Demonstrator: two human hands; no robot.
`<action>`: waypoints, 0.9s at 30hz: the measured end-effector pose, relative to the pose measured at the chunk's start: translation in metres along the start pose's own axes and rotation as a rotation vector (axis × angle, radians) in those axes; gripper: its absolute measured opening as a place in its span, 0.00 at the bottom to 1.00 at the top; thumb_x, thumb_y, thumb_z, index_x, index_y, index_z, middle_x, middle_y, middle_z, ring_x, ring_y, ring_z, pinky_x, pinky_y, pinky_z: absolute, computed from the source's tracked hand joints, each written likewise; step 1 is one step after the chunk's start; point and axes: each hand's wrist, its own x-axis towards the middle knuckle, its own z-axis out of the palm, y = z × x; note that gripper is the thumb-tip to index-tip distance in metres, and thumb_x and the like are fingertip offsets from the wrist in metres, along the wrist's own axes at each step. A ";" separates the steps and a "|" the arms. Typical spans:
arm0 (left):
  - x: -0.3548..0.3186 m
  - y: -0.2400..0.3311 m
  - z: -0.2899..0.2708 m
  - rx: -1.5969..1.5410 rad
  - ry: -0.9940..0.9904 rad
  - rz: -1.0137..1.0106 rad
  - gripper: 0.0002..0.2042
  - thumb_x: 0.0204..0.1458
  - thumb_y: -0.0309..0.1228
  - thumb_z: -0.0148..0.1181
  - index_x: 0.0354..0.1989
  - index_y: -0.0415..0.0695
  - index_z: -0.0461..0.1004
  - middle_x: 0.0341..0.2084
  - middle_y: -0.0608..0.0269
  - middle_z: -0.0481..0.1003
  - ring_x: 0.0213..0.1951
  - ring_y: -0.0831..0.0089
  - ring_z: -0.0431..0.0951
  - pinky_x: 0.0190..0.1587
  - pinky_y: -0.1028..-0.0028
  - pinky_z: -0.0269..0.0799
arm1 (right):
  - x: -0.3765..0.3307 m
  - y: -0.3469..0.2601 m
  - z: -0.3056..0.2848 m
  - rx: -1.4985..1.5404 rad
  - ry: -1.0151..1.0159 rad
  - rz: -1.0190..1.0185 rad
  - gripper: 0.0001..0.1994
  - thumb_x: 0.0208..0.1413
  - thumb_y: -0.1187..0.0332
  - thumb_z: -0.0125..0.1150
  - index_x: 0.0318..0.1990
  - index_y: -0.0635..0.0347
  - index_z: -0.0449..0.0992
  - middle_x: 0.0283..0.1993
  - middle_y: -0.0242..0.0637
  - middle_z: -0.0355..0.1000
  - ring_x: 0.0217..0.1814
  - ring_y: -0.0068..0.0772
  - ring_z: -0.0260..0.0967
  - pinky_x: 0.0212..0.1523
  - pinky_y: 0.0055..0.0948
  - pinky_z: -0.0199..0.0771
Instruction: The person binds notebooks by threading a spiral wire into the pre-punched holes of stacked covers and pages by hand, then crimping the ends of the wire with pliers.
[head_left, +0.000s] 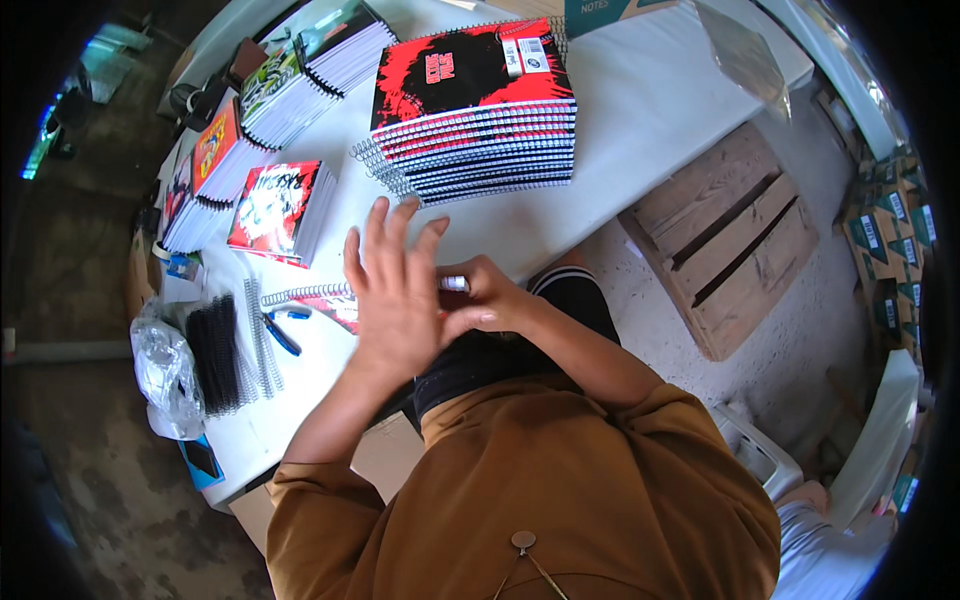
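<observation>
While the left hand [395,285] lies spread flat on a notebook [325,300], the right hand [485,300] pinches its wire spiral [300,293]. A stack of notebooks [470,100] sits just beyond the hands.

A red-and-black splashed cover is shown on the tall notebook stack [470,100] at the upper middle of the frame. At the left, black and silver spiral coils [232,352] are seen on the white table [640,100]. A mustard-brown shirt [560,490] is worn at the bottom.

Bright daylight, blurred hands — fisheye bends the dark rim.
</observation>
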 end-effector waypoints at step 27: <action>0.027 -0.023 -0.120 0.041 -0.177 -0.063 0.20 0.34 0.43 0.68 0.35 0.46 0.74 0.30 0.60 0.74 0.33 0.60 0.75 0.36 0.69 0.68 | 0.005 -0.098 -0.051 -0.104 0.391 -0.356 0.11 0.44 0.80 0.61 0.37 0.68 0.73 0.36 0.41 0.75 0.43 0.33 0.72 0.47 0.32 0.70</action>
